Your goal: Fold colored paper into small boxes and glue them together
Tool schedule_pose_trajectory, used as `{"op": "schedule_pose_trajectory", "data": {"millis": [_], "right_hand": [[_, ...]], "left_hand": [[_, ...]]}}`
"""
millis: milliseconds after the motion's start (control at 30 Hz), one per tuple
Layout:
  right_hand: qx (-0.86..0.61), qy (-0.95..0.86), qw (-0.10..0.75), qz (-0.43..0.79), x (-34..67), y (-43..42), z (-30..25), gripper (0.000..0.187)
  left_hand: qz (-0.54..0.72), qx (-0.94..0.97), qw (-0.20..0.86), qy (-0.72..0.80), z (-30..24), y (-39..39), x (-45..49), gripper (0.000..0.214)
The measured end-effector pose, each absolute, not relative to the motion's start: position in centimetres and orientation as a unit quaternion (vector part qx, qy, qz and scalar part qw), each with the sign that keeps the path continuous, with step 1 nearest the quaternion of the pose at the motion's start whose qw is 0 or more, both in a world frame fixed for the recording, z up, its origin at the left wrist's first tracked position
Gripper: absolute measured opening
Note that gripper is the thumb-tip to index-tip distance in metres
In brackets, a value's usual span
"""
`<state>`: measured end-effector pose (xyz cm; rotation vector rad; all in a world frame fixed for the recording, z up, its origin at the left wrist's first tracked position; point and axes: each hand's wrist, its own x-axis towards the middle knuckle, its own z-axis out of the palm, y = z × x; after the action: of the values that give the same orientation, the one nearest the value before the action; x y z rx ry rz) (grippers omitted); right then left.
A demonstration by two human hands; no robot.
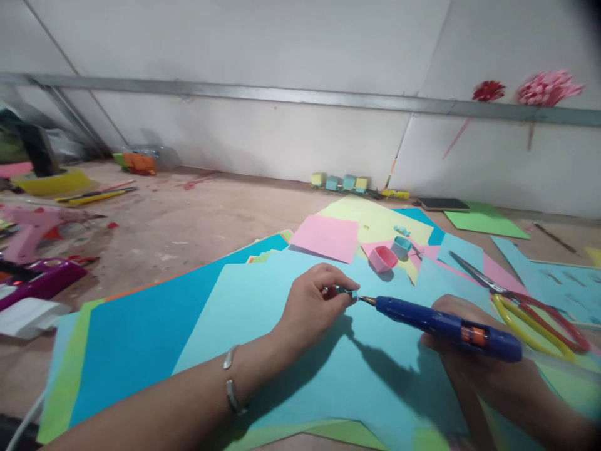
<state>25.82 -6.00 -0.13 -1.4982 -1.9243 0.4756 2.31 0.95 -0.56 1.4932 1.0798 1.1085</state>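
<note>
Between thumb and forefinger, my left hand (315,294) pinches a small folded piece of light blue paper (350,292). My right hand (457,332) grips a dark blue glue gun (432,317), its metal nozzle pointing left and touching or almost touching the paper piece. A glue stick (561,364) sticks out of the gun's rear. Both hands are over a large light blue sheet (263,313). Just beyond them sit a small pink paper box (382,258) and a smaller blue paper box (400,246).
Scissors (502,291) with red and yellow handles lie to the right. A pink glue gun (35,228), a purple power strip (47,279) and a white plug (30,316) are at left. Small yellow and blue paper boxes (340,182) line the wall; a pink square sheet (326,237) lies ahead.
</note>
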Motion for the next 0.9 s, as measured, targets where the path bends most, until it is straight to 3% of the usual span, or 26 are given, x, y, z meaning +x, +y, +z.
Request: {"op": "schedule_pose_trajectory", "data": {"millis": [900], "right_hand": [[-0.556, -0.761, 0.306, 0.134, 25.60, -6.16, 0.04, 0.035]], "left_hand": [[0.453, 0.641, 0.444, 0.432, -0.81, 0.84, 2.05, 0.018]]}}
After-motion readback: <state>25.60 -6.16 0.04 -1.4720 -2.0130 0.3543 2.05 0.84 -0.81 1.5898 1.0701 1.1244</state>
